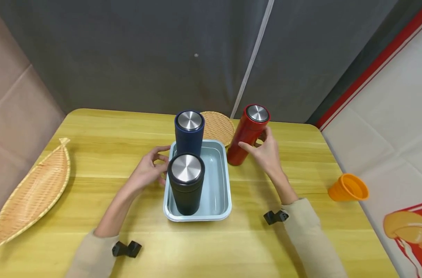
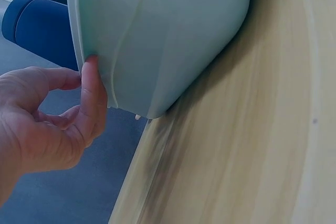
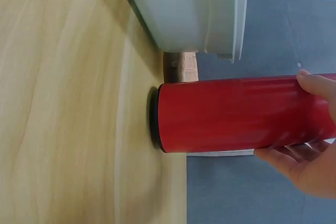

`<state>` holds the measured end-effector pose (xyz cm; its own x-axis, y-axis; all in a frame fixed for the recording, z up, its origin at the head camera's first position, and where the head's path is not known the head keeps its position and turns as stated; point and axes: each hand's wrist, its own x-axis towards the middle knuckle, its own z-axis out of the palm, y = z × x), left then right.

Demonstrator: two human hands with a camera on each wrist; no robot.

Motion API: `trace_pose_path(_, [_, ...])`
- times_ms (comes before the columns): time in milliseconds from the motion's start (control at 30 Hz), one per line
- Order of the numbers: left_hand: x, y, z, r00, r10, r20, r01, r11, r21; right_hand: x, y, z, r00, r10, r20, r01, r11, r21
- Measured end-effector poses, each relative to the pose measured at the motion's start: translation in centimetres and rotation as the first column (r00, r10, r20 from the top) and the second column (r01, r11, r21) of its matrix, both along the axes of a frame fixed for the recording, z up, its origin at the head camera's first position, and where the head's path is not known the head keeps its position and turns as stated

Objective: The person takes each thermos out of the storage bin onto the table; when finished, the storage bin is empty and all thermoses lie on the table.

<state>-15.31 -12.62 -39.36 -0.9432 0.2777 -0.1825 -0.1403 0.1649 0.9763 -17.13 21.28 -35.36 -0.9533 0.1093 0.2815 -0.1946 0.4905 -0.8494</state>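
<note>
A light blue tray [image 1: 218,204] sits mid-table with a black flask [image 1: 186,185] at its near end and a navy flask [image 1: 189,133] at its far end, both upright with steel lids. My left hand [image 1: 148,170] is at the tray's left side. In the left wrist view its thumb [image 2: 93,93] touches the tray's outer wall [image 2: 168,35] just under the rim, the other fingers loosely curled. A red flask [image 1: 247,135] stands on the table just right of the tray. My right hand [image 1: 264,154] grips its upper body [image 3: 236,114], thumb and fingers wrapped round it.
A round woven mat [image 1: 216,125] lies behind the tray. A long boat-shaped woven basket [image 1: 30,193] lies at the table's left edge. An orange cup [image 1: 348,188] lies on its side beyond the right edge. A grey curtain hangs close behind the table.
</note>
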Motion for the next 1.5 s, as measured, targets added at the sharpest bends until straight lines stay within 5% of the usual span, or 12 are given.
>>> trace_pose_path(233, [-0.3, -0.3, 0.0, 1.0, -0.029, 0.003, 0.029, 0.999, 0.019, 1.2, -1.3, 2.0, 1.0, 0.013, 0.018, -0.013, 1.0, 0.0])
trace_pose_path(567, [-0.4, -0.4, 0.0, 0.999, -0.031, 0.005, 0.031, 0.999, 0.026, -0.4, 0.4, -0.6, 1.0, 0.005, 0.01, -0.005, 1.0, 0.004])
trace_pose_path(1200, [-0.3, -0.5, -0.3, 1.0, -0.023, 0.005, 0.023, 0.999, 0.045, -0.5, 0.6, -1.2, 0.997, 0.071, -0.002, -0.071, 0.997, -0.021])
trace_pose_path(1500, [-0.4, -0.5, -0.4, 1.0, -0.027, 0.001, 0.027, 0.998, 0.054, 1.9, -0.5, 1.0, 0.996, 0.081, 0.036, -0.078, 0.994, -0.08])
